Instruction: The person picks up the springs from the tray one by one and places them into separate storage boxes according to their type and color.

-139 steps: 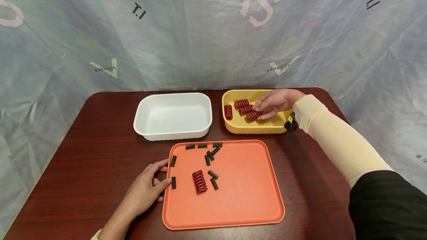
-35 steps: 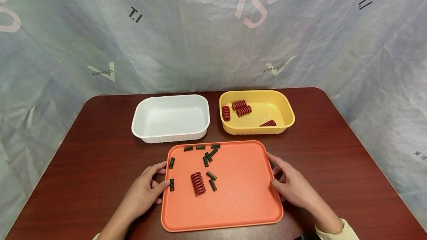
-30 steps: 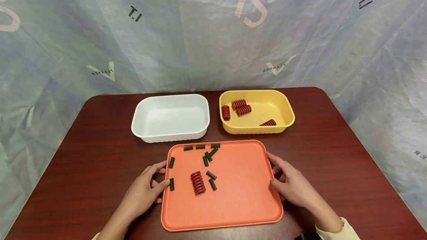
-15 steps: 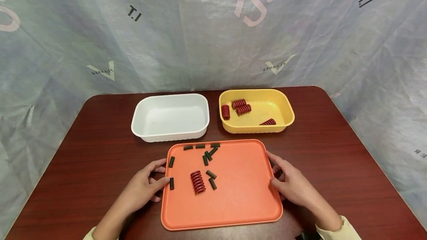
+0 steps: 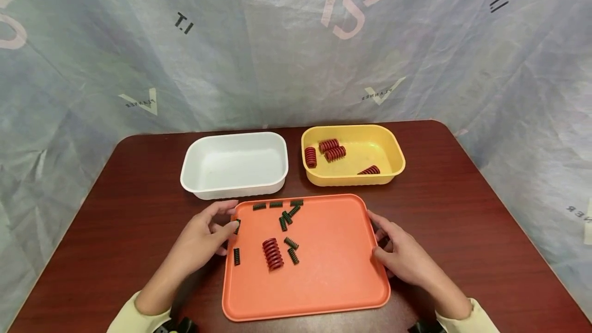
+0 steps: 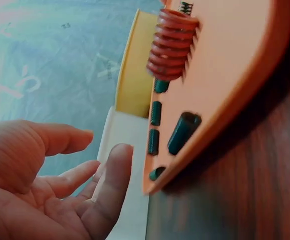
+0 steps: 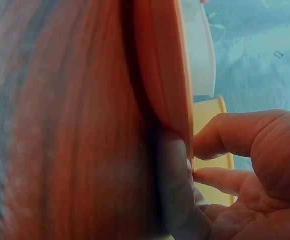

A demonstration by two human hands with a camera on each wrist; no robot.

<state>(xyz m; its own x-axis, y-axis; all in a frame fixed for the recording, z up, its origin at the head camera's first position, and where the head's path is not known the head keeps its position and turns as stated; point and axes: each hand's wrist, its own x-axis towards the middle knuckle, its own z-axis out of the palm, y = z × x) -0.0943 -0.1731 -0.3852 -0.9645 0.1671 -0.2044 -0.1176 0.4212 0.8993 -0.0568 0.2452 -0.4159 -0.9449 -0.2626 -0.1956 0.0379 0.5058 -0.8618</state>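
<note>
Here, the right hand [image 5: 402, 253] grips the tray's [image 5: 333, 271] edge. The left hand's [image 5: 199, 240] grip stands apart, near a green spring [image 6: 157, 173].

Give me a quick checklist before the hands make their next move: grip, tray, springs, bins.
1. Right hand on tray: ok, gripping its right edge.
2. Left hand free: ok, holding nothing.
3. Red springs all in yellow bin: not ok, one lies on the tray.
4. Green springs off the tray: not ok, several lie there.
5. White bin upright: ok.
6. Yellow bin fully counted: cannot tell; four show, its near wall hides some floor.
</note>
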